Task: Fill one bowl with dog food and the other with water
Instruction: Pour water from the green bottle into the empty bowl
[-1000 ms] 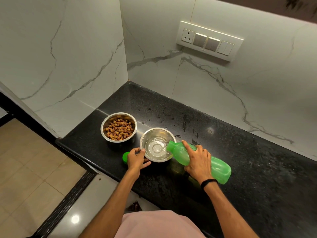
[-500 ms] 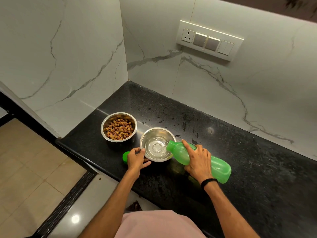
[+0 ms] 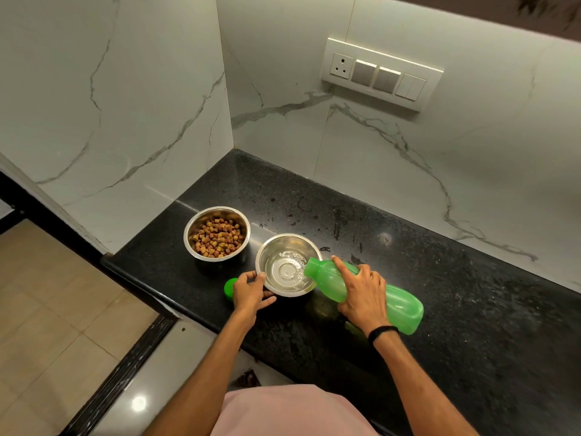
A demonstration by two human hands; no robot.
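Head view: my right hand [image 3: 361, 294] wraps the tipped green bottle [image 3: 377, 294] mid-body, mouth over the water bowl [image 3: 287, 265] at its 3 o'clock; my left hand [image 3: 250, 292] pinches the rim at 8 o'clock; I judge thin steel light and slippery on the wet counter [image 3: 471, 294]; the kibble bowl [image 3: 217, 232] stands at 10 o'clock.

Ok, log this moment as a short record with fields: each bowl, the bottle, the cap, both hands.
food bowl: steel, holds brown kibble
water bowl: steel, shallow water, being filled
bottle: green, tipped, mouth over the water bowl's rim
cap: green, on the countertop, beside left hand
left hand: steadies the water bowl's rim
right hand: grips the bottle
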